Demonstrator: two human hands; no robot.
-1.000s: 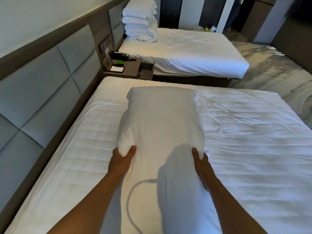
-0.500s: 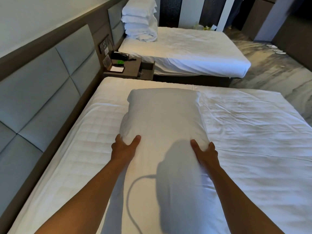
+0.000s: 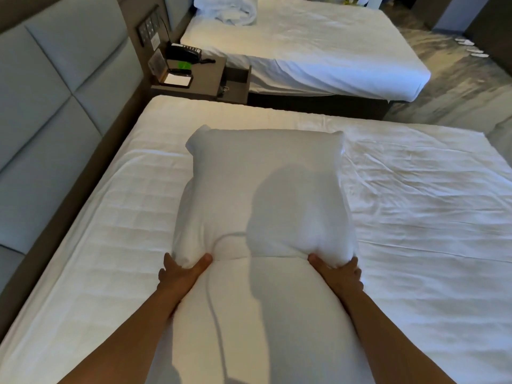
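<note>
Pillow (image 3: 263, 195) lies lengthwise on the near bed (image 3: 110, 217), left hand (image 3: 180, 275) and right hand (image 3: 338, 273) each gripping a side (thumbs on top, fingers seemingly tucked beneath), likely to plump its filling.

The one wide-angle camera, worn on the person's head, looks forward and down from beside the near bed (image 3: 116, 245), close above the pillow (image 3: 263, 189), with the headboard (image 3: 55, 120) along its left edge and the nightstand (image 3: 210, 76) and far bed (image 3: 332, 51) beyond.
</note>
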